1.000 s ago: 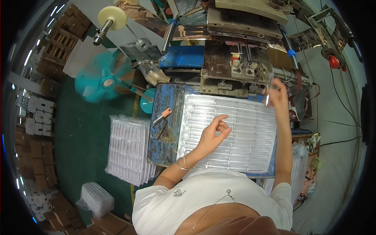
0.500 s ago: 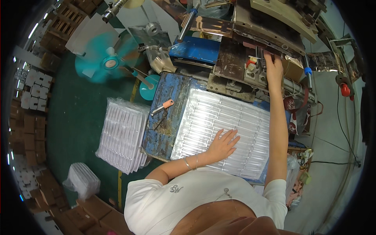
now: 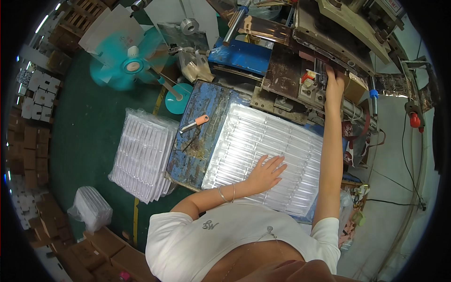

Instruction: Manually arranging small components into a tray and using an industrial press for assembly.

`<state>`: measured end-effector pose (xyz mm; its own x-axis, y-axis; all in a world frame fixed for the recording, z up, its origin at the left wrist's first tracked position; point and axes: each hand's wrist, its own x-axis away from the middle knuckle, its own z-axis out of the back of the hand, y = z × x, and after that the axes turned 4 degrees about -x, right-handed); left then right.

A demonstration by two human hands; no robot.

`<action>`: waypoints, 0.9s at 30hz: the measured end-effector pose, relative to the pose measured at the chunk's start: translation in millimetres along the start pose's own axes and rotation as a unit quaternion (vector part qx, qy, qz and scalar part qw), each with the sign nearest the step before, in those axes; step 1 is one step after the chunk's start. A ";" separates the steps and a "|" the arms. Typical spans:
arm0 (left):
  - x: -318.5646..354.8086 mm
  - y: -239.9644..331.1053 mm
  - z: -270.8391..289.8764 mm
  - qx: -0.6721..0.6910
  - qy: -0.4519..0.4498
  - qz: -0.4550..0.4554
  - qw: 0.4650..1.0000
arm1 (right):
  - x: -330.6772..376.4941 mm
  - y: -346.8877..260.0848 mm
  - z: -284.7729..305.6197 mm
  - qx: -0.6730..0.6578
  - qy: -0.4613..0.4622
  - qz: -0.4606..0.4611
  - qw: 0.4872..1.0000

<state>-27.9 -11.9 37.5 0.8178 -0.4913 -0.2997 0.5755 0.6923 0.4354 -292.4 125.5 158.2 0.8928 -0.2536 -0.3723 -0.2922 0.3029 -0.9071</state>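
My left hand (image 3: 266, 175) lies flat, fingers spread, on a clear plastic tray (image 3: 239, 136) with rows of long ribbed pockets. This tray rests on a worn blue metal worktable (image 3: 188, 150) in front of me. My right arm stretches far forward, and my right hand (image 3: 334, 84) reaches in beneath the upper plate of a press machine (image 3: 329, 44), beside a metal block with a red piece (image 3: 307, 76). The machine partly hides its fingertips, so whether it holds anything is unclear. An orange-handled tool (image 3: 201, 119) lies on the table left of the tray.
A stack of similar clear trays (image 3: 141, 155) stands left of the table, with a wrapped bundle (image 3: 91, 207) on the green floor. Farther left a teal fan (image 3: 134, 66) is spinning. Cardboard boxes (image 3: 110, 246) line the lower left; a cable (image 3: 392, 202) runs at right.
The whole view has shifted slightly. My left hand stays flat on the tray, and my right hand remains at the press with only a small change in its fingers.
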 end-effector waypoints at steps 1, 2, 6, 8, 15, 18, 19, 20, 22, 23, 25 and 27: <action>-0.1 0.1 -0.1 0.000 0.001 0.000 1.000 | -0.1 0.2 0.2 -0.024 -0.002 -0.009 1.000; 0.0 0.1 0.0 -0.004 0.002 -0.001 1.000 | 0.8 -1.0 0.1 -0.024 -0.002 -0.008 1.000; 0.3 0.1 -0.3 0.000 0.002 -0.002 1.000 | 1.6 -2.2 -0.3 -0.054 -0.002 -0.018 0.998; 0.3 -0.1 0.2 0.005 0.004 -0.001 1.000 | 1.3 -1.4 -0.6 -0.039 -0.010 -0.013 0.999; -0.5 -0.5 1.1 0.018 0.006 0.001 1.000 | 2.3 -6.6 -1.6 0.005 -0.016 0.008 1.000; -1.0 -0.8 0.4 0.013 0.005 0.000 1.000 | 1.2 -6.3 -2.3 0.035 -0.009 0.022 0.999; -1.0 -0.7 0.4 0.013 0.005 -0.001 1.000 | 1.5 -6.7 -2.0 0.045 -0.004 0.026 0.999; -1.2 -0.6 0.6 0.011 0.006 0.000 1.000 | 1.7 -6.7 -1.6 0.045 -0.004 0.027 0.999; -1.5 -0.6 0.6 0.008 0.006 0.000 1.000 | 1.7 -5.6 -1.3 0.032 -0.001 0.036 0.999; -1.8 -0.8 0.4 0.011 0.006 0.000 1.000 | 1.3 -3.4 -0.5 0.032 -0.001 0.035 0.999; -2.1 -1.1 0.5 0.014 0.006 0.002 1.000 | 0.9 1.2 1.0 -0.024 0.008 0.029 0.999; -2.5 -1.6 0.9 0.018 0.010 -0.001 1.000 | 3.2 -0.2 0.5 0.001 0.011 0.028 1.000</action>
<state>-30.9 -12.3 38.3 0.8166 -0.4824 -0.3168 0.5770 0.6719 0.4643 -289.3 125.1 157.3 0.8674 -0.2559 -0.4268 -0.3406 0.3200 -0.8841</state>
